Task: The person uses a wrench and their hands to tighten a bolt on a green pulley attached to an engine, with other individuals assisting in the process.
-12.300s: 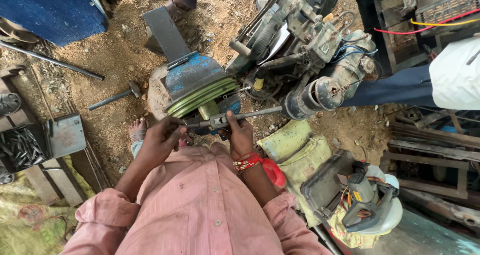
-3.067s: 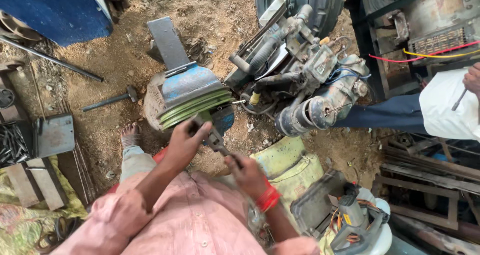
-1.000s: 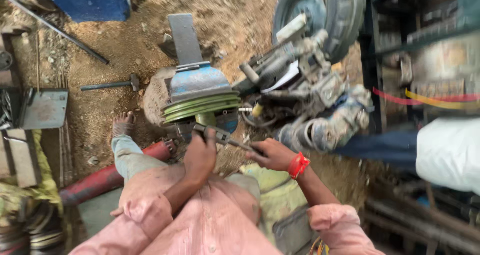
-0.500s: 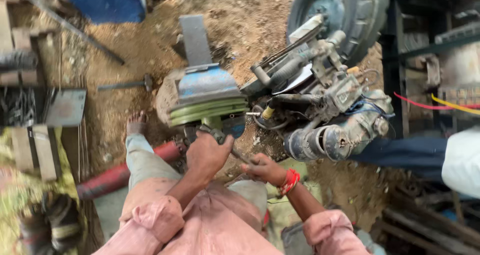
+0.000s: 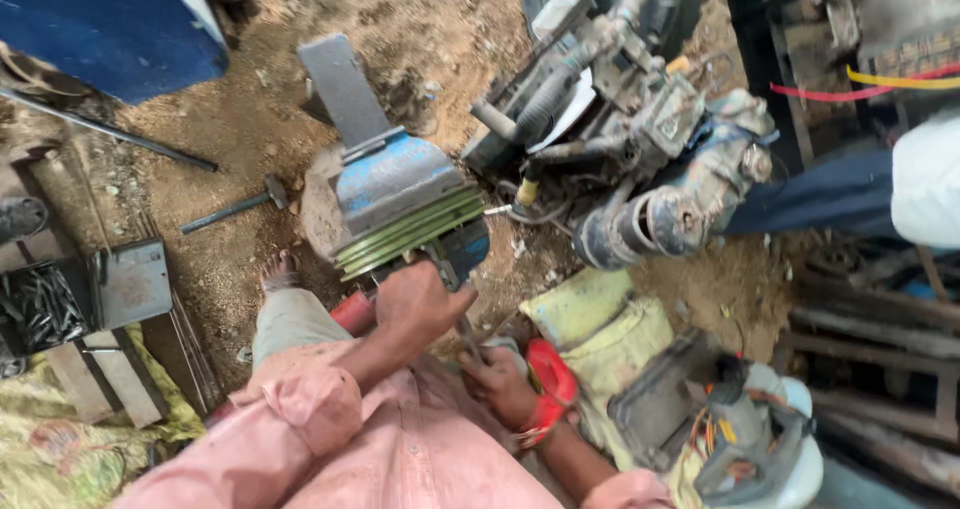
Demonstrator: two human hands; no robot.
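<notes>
A blue machine part with green grooved pulley rings (image 5: 405,214) stands on the dirt in front of me. My left hand (image 5: 418,304) is closed over a metal tool (image 5: 462,319) just below the pulley. My right hand (image 5: 497,381), with a red band at the wrist, grips the lower end of the same tool close to my body. Most of the tool is hidden by my hands.
A grey engine assembly (image 5: 620,149) lies to the right, with another person's blue trouser leg (image 5: 800,199) beyond it. A hammer (image 5: 235,204) lies on the dirt at left, near a metal tray of bits (image 5: 45,304). Yellow cloth (image 5: 600,339) and a power tool (image 5: 740,439) sit at right.
My hands have drawn closer to my body; the tool now angles down from the pulley instead of lying across it. The view has shifted slightly.
</notes>
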